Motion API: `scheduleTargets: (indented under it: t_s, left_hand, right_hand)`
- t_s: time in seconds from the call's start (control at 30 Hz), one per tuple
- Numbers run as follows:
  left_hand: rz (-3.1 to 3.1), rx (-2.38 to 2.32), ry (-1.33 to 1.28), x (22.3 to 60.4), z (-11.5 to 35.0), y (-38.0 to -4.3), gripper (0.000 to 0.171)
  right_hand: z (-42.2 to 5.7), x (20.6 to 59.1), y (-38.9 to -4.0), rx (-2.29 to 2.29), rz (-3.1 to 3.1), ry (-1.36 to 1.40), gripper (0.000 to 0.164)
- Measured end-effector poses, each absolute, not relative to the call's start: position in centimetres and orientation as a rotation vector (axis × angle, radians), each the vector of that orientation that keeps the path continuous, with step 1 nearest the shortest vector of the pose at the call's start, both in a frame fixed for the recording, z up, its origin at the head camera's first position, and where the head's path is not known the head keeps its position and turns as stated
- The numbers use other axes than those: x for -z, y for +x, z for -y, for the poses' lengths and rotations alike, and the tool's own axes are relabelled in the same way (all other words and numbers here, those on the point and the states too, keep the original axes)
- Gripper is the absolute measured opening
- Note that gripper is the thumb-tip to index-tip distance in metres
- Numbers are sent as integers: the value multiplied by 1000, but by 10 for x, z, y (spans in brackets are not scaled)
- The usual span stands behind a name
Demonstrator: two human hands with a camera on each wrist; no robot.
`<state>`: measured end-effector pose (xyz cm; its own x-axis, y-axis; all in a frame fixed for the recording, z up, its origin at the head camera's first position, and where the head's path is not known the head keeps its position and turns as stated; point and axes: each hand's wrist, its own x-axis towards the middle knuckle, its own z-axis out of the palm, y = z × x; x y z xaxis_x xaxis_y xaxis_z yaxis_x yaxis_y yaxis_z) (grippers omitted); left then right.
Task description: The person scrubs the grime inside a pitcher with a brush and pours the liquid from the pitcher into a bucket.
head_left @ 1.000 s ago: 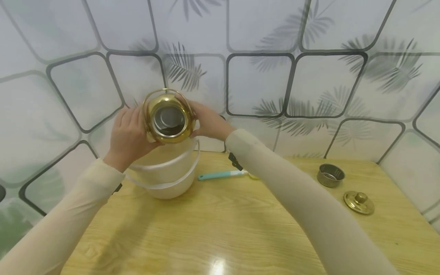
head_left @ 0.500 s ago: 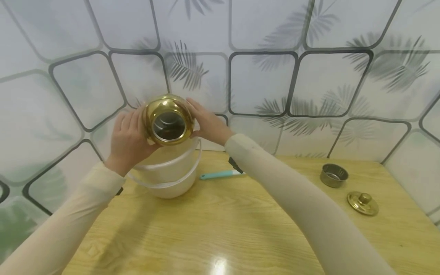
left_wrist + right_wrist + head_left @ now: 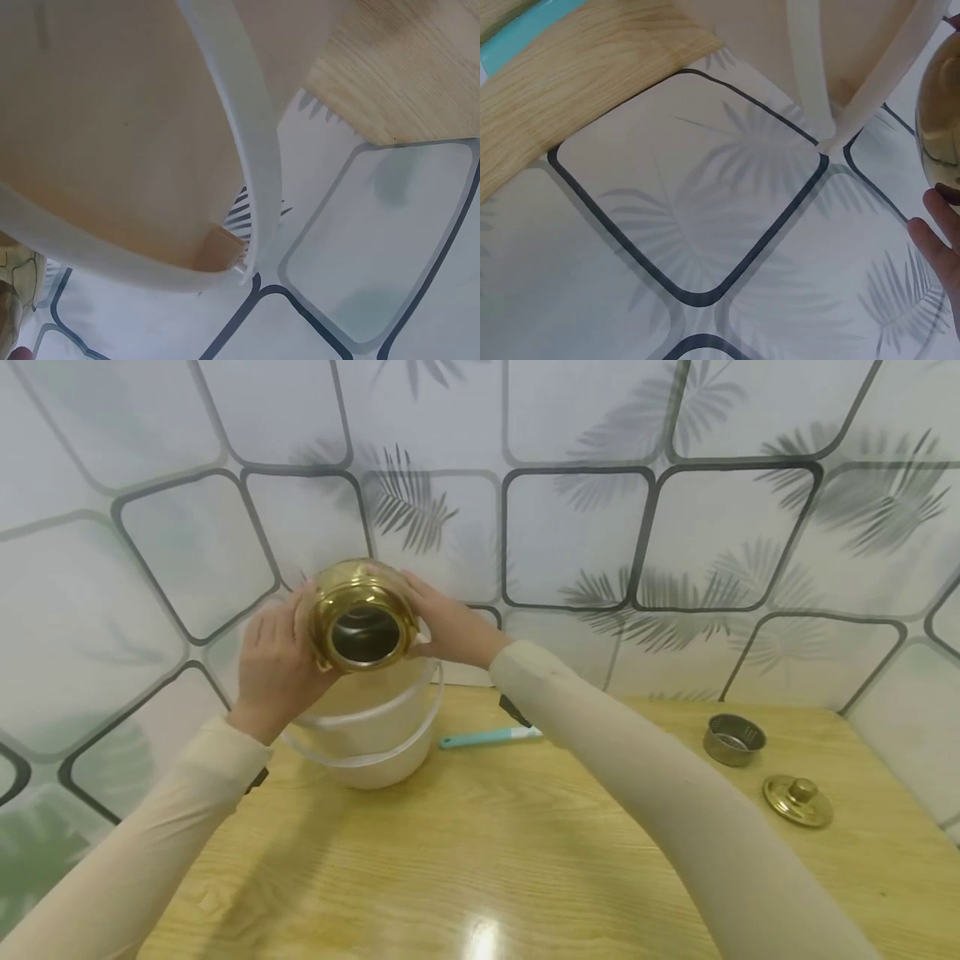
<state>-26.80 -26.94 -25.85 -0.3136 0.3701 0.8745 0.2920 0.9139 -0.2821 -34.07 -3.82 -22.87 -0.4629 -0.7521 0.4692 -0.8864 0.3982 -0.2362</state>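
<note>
Both hands hold a gold teapot point(image 3: 358, 583) in the head view, tilted so its round lidless mouth faces me and shows a dark metal inside. My left hand point(image 3: 273, 664) grips its left side, and my right hand point(image 3: 453, 627) grips the right side with thumb and fingers. Under the pot stands a white bucket point(image 3: 367, 739) with a white bail handle. The left wrist view looks into the bucket point(image 3: 112, 150), with a sliver of the teapot point(image 3: 22, 270) at the left edge. Fingertips of the right hand point(image 3: 941, 240) touch the teapot point(image 3: 941, 120) in the right wrist view.
Right of the bucket lies a turquoise and white handle point(image 3: 480, 739), its far end hidden by the right sleeve. A perforated metal strainer cup point(image 3: 733, 741) and a gold lid point(image 3: 798, 802) rest on the wooden table point(image 3: 450, 843) at the right. A patterned wall point(image 3: 577, 543) rises behind.
The teapot has tipped further, its mouth turning more downward over the bucket. Its bail handle, upright above the pot a second ago, no longer stands there. Both hands keep their grip.
</note>
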Motion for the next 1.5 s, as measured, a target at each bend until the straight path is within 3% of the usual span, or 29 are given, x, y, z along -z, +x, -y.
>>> scheduleTargets:
  t_s: [0.23,0.77,1.5]
  left_hand:
    - [1896,-143,-485,256,268,-267,96]
    - [1857,-179,-424,251,265,-261,84]
    - [1822,-151,-396,245,262,-260,67]
  right_hand:
    - [42,229,-339,-808,2271,1470,106]
    - [39,239,-328,-702,2269,1346,88]
    - [43,244,-329,-640,2044,1322,77]
